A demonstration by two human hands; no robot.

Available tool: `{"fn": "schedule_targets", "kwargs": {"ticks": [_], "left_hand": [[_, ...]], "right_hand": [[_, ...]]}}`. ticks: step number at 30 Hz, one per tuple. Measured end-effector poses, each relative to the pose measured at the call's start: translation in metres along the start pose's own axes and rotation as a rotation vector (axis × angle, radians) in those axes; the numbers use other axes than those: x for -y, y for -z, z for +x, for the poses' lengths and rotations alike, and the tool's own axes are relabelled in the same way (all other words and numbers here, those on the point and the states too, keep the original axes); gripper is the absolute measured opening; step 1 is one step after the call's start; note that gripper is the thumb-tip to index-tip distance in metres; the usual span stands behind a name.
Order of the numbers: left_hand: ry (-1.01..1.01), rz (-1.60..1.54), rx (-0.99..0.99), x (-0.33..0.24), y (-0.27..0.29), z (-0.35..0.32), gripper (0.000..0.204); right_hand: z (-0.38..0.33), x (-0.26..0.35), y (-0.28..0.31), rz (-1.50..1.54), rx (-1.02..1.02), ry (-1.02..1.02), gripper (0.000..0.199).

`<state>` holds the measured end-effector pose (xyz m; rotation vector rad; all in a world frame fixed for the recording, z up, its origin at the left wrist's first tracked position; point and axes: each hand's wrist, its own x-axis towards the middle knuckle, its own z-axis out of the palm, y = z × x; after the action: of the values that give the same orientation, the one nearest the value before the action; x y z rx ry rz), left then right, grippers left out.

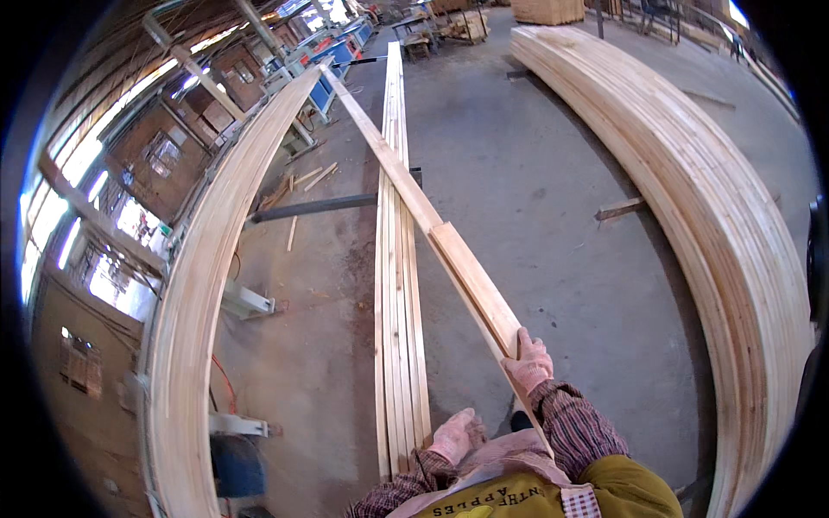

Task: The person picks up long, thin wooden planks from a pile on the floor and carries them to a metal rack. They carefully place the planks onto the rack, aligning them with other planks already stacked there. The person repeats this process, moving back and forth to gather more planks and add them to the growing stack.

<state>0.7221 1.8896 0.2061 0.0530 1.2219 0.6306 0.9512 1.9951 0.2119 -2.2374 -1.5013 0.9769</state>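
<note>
My right hand (531, 361), in a pale pink glove, is closed round the near end of a short wooden board (475, 281). That short board lies along a long narrow plank (393, 164), which slants from my body to the far left. Whether my fingers also grip the long plank is hidden. Several long timber strips (399, 345) run side by side under the slanting plank. Close to their near end is my left hand (458, 436), gloved too, in front of my apron. Its fingers are blurred, and nothing shows in them.
On the left, a long layer of pale boards (194, 302) rests on machine supports. A tall curved-looking stack of planks (691, 190) stands on the right. A dark metal bar (315, 208) crosses under the strips. Offcuts (321, 175) litter the floor, and blue machines (345, 43) stand far off.
</note>
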Motion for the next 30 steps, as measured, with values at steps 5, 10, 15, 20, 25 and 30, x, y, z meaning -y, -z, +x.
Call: {"fn": "schedule_targets", "kwargs": {"ticks": [5, 10, 15, 20, 25, 30], "left_hand": [[0.091, 0.025, -0.077, -0.061, -0.034, 0.031, 0.023], [0.044, -0.181, 0.260, -0.162, -0.040, 0.126, 0.022], [-0.148, 0.187, 0.097, -0.265, -0.093, 0.146, 0.027], [-0.220, 0.282, -0.157, -0.357, -0.150, 0.180, 0.035], [-0.239, 0.243, 0.050, -0.448, -0.152, 0.249, 0.052], [-0.398, -0.123, 0.272, -0.534, -0.236, 0.227, 0.076]], "right_hand": [[0.039, 0.018, 0.020, -0.024, 0.087, -0.001, 0.098], [0.059, 0.018, 0.002, -0.189, 0.158, -0.015, 0.092], [0.076, 0.048, 0.026, -0.124, 0.204, -0.129, 0.075], [0.091, 0.113, 0.147, 0.137, 0.585, -0.339, 0.092], [0.095, 0.099, 0.168, -0.009, 0.417, -0.321, 0.075], [0.073, 0.039, 0.192, -0.211, 0.366, -0.423, 0.060]]}}
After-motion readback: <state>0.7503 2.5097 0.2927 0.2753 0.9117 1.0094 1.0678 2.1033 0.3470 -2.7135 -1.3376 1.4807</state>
